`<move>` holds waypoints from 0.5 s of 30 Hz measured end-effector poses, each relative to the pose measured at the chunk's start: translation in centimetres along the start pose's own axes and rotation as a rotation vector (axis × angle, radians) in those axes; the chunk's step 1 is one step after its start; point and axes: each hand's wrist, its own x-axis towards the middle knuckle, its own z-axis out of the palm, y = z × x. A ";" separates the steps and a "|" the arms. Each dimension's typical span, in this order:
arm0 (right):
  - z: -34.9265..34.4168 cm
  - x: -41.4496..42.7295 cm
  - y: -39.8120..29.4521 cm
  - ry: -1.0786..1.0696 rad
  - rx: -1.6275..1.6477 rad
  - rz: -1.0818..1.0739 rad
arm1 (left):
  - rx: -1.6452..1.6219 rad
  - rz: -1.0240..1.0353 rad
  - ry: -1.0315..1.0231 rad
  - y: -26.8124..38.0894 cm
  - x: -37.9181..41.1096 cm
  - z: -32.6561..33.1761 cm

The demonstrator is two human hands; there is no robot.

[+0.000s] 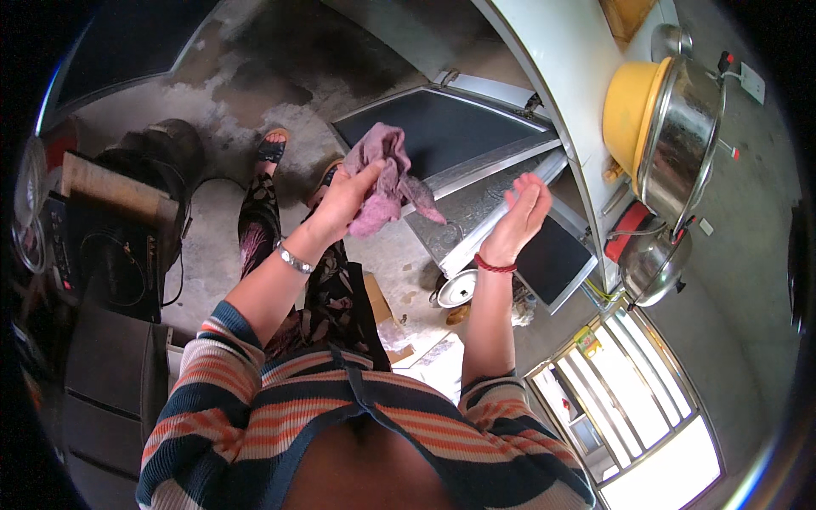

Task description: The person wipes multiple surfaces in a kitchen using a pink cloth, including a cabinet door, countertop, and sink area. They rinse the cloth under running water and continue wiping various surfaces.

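Observation:
My left hand [347, 197], with a metal bracelet at its wrist, grips a crumpled pink-purple cloth [382, 185] between thumb and fingers. The cloth hangs loosely in front of a dark panel in a metal frame [440, 127], part of an open low cabinet. To the right, my right hand [524, 207] is raised with nothing in it, a red cord around the wrist. Its fingers are close together and slightly bent. Beside and behind that hand are a pale metal edge and an embossed metal panel [446, 223]. A second dark framed panel [554, 255] hangs open beyond it.
On the white counter [548, 38] stand a yellow basin [628, 121], a large steel basin [682, 140] and a steel pan [656, 268]. A white lid [457, 289] is low near the cabinet. An induction cooker [115, 255] is at left. The concrete floor [217, 223] has wet patches.

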 end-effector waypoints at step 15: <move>-0.3 -0.7 8.7 0.122 0.155 0.147 | 0.650 0.189 -0.193 -3.1 13.3 11.6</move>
